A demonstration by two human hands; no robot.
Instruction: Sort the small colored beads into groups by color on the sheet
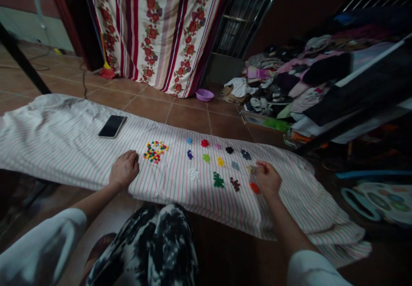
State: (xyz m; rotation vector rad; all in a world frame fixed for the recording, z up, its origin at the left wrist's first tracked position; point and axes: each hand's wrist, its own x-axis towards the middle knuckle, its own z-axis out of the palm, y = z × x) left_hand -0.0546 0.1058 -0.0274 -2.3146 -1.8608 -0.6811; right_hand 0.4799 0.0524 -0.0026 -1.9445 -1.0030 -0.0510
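Note:
On the striped cloth [170, 178], my left hand [125, 168] rests with its fingers together, left of a mixed pile of small coloured pieces [155, 152]. My right hand [268, 178] is at the right, fingers pinched over a small beige pile [250, 169]; what they hold is too small to make out. An orange pile [254, 187] lies just beside it. Between the hands are several single-colour piles, among them red [205, 143], black [229, 150], yellow [220, 161], white [194, 174], dark green [218, 180] and brown [234, 184].
A phone [112, 126] lies on the cloth at the left. Beyond it, a floral curtain [167, 32] hangs above the tiled floor, with a purple basin [204, 95] near its foot. A heap of clothes [299, 75] fills the right back.

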